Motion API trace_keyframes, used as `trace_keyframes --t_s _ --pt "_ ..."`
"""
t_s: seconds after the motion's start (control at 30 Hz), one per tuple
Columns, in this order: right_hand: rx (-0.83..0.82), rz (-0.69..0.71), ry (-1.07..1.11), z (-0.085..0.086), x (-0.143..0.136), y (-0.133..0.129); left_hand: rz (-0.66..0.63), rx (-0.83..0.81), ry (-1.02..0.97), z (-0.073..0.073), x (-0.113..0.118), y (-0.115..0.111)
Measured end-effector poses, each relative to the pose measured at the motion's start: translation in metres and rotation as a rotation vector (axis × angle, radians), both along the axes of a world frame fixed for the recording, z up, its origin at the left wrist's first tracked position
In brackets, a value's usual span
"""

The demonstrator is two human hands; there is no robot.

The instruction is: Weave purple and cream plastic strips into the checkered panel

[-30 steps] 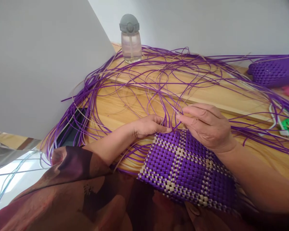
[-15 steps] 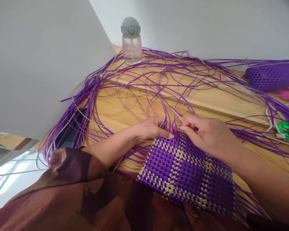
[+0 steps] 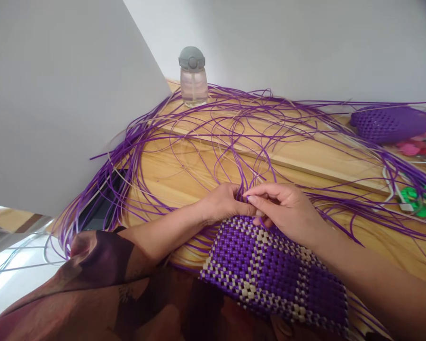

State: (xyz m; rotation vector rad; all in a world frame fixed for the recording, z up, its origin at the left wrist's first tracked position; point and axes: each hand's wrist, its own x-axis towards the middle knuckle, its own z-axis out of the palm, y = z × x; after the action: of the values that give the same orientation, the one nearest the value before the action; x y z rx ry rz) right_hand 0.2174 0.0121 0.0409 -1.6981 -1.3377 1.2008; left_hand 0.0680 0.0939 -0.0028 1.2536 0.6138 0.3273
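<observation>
A woven panel [image 3: 280, 274] of purple and cream plastic strands lies tilted against my lap and the table edge. Loose strands [image 3: 243, 173] rise from its far edge. My left hand [image 3: 225, 204] is closed at the panel's far left corner, its thumb and fingers pinching purple strands there. Close beside it, my right hand [image 3: 287, 208] has thumb and forefinger pressed together at the base of the same strands, near the left thumb. Which single strand the right fingertips grip is partly hidden by the fingers.
Long purple and cream strands sprawl over the wooden table [image 3: 170, 166]. A drink bottle [image 3: 193, 78] with a grey-green lid stands at the back. A purple woven piece [image 3: 383, 124], a white cable [image 3: 390, 182] and green items [image 3: 419, 199] lie right. A dark flat object [image 3: 99, 203] sits left.
My right hand has moved left, bringing its fingertips up to my left thumb. My left hand stays at the corner. The whole view has shifted slightly, with everything sitting lower.
</observation>
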Motion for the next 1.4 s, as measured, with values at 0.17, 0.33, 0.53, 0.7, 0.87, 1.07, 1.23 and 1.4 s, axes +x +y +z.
trace_keyframes --t_s 0.17,0.33,0.53,0.7,0.87,1.07,1.23,1.4 --pt "0.070 -0.031 -0.048 -0.003 -0.003 -0.008 0.053 0.005 0.059 0.002 0.001 -0.003" --pt "0.335 0.029 -0.383 -0.007 0.009 0.004 0.022 -0.117 -0.007 0.001 0.002 -0.005" --pt "0.542 0.332 -0.547 -0.010 0.031 0.023 0.046 -0.181 -0.058 0.003 0.002 -0.005" --pt "0.558 0.470 -0.704 0.005 0.058 0.018 0.047 -0.193 0.031 -0.001 0.002 -0.003" --pt "0.608 0.631 -0.773 0.030 0.052 0.011 0.040 -0.210 0.018 -0.004 0.003 -0.004" --pt "0.497 0.538 -0.548 0.022 0.023 0.048 0.107 -0.070 -0.005 -0.003 0.002 -0.008" --pt "0.233 0.387 -0.548 0.012 0.037 0.048 0.082 -0.123 0.017 -0.005 0.003 -0.006" --pt "0.245 0.396 -0.710 0.019 0.043 0.024 0.138 -0.111 0.018 -0.006 0.004 -0.005"
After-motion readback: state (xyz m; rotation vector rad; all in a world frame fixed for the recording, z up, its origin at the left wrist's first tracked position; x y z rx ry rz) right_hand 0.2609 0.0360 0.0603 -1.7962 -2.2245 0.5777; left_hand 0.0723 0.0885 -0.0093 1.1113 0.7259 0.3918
